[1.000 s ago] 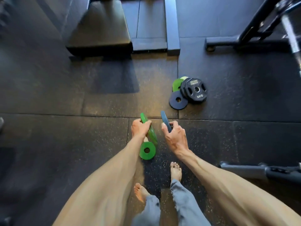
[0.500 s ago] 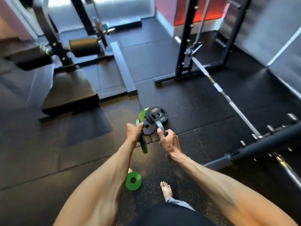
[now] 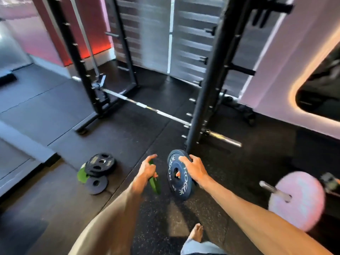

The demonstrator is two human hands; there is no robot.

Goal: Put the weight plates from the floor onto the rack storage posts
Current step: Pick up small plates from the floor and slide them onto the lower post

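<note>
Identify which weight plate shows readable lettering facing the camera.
The blue plate in the right hand reads ROGUE; the green plate in the left hand shows only its edge.

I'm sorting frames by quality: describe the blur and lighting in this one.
Head view: motion blur smears the rack, back wall and pink plate; the blue plate in the right hand reads sharp enough; red glow far left; wide-angle bending at the edges.

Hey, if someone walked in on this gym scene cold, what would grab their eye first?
Front and centre, the right hand grips a dark blue Rogue plate held on edge, while the left hand carries a green plate beside it. Just behind stands the black rack upright with a barbell across it. On the floor at left lies a small pile of plates.
</note>
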